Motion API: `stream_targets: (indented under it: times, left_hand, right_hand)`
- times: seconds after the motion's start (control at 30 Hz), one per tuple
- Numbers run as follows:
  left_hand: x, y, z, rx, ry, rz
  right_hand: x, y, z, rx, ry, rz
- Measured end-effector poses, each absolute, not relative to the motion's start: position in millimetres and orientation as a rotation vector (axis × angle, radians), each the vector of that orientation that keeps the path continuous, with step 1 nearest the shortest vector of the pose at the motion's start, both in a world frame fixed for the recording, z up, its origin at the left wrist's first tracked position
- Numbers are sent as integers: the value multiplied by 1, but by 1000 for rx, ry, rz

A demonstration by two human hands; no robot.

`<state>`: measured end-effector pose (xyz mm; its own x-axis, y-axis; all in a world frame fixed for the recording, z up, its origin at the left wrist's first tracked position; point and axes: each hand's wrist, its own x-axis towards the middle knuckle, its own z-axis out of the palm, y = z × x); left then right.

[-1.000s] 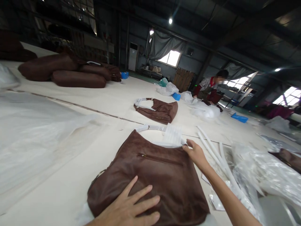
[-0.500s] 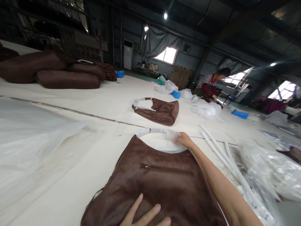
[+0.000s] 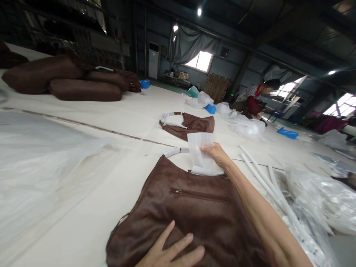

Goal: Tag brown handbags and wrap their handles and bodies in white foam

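A large brown handbag [image 3: 200, 218] with a zipper lies on the white table in front of me. My left hand [image 3: 172, 250] rests on its lower front, fingers spread. Above the bag's top edge, my right hand [image 3: 215, 152] pinches a translucent white sheet [image 3: 200, 152] between thumb and fingers. The sheet hangs over the bag's opening and hides part of the handle [image 3: 172, 151], which has a white wrapping. Just beyond lies a smaller brown handbag [image 3: 198, 124], also with a wrapped handle.
Stuffed brown bags [image 3: 86, 89] are piled at the far left. Plastic sheeting [image 3: 41, 148] covers the left of the table [image 3: 83, 207]. White tubes [image 3: 261, 178] and clear plastic bags [image 3: 319, 193] lie at the right. A person [image 3: 253, 100] bends over the far side.
The white sheet, earlier bunched and blurred by my right hand, now stands spread above the bag's opening. The view has shifted slightly. My left hand stays spread on the bag.
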<state>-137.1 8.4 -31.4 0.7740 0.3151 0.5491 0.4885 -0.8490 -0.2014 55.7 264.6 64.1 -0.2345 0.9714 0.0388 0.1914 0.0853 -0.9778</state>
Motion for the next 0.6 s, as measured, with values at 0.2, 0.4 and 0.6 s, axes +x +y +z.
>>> stream_targets:
  times: [0.2,0.4,0.6]
  left_hand:
    - [-137,-4,-4,-2826,-768,-625]
    - [-133,-13,-8,-3019,-931,-640]
    - [-130,-12,-11,-3085,-984,-516]
  right_hand:
    - [82,175,78,-1079,-1923,1059]
    - [122,87,34,-822,-2443,508]
    - [136,67,19,-793,-2649,241]
